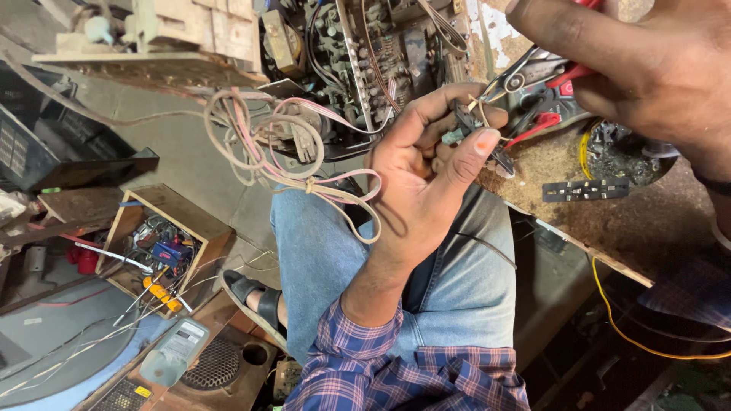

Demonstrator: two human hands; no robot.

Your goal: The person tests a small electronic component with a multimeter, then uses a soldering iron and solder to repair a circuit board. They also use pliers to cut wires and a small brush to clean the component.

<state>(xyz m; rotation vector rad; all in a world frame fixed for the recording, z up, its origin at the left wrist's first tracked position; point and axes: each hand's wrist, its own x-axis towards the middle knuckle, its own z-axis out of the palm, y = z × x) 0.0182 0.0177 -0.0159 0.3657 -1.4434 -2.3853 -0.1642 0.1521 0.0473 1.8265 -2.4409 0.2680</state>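
My left hand [426, 164] is raised over my lap, its thumb and fingers pinching a small dark electronic part [466, 128] with thin wire leads. My right hand [647, 61] comes in from the top right and grips red-handled pliers [544, 76], whose metal jaws touch the part's leads. A bundle of pink and white ribbon wires [282, 152] loops just left of my left hand. An open circuit board chassis [365, 53] stands behind the hands.
A worn wooden bench top [609, 221] lies at the right with a black connector strip [585, 190] on it. On the floor at the left stands a wooden box of tools [164, 251], with a multimeter [175, 352] and a speaker grille [217, 365] nearer me. A yellow wire [632, 335] hangs below the bench.
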